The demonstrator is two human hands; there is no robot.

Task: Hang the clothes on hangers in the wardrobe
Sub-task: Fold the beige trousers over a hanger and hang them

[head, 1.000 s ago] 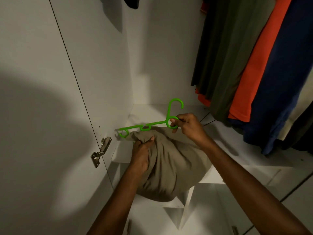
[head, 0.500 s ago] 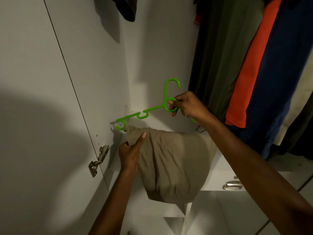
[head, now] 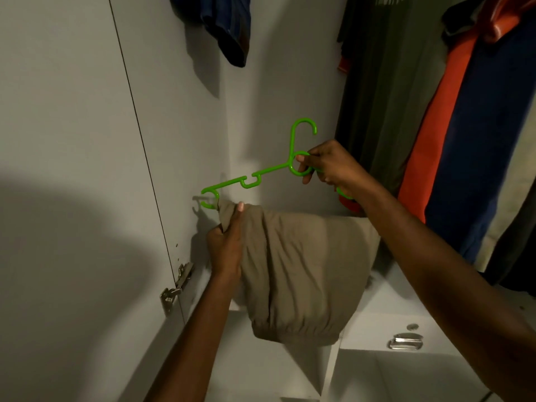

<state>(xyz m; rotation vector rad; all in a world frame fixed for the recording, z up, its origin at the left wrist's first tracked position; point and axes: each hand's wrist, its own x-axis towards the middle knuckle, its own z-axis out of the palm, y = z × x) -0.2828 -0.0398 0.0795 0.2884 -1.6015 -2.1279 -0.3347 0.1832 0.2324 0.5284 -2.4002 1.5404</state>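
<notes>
A person stands at an open white wardrobe (head: 284, 82), both arms reaching in. The right hand (head: 327, 166) pinches a bright green plastic hanger (head: 261, 175) at the ring below its hook, fingers curled round it. The left hand (head: 226, 248) grips a bunched corner of a beige garment (head: 304, 271), thumb pressed on top, right beside the hanger's left tip. Over the last second, hanger and garment have been lifted from near the shelf (head: 385, 288) up toward chest level, and the hanger now tilts, hook uppermost. The garment seems to hang from the hanger's lower bar, though the fold hides this. Shirts (head: 435, 117) in olive, orange and navy already hang to the right. The rise suggests the loaded hanger is heading for the rail, which is out of view.
</notes>
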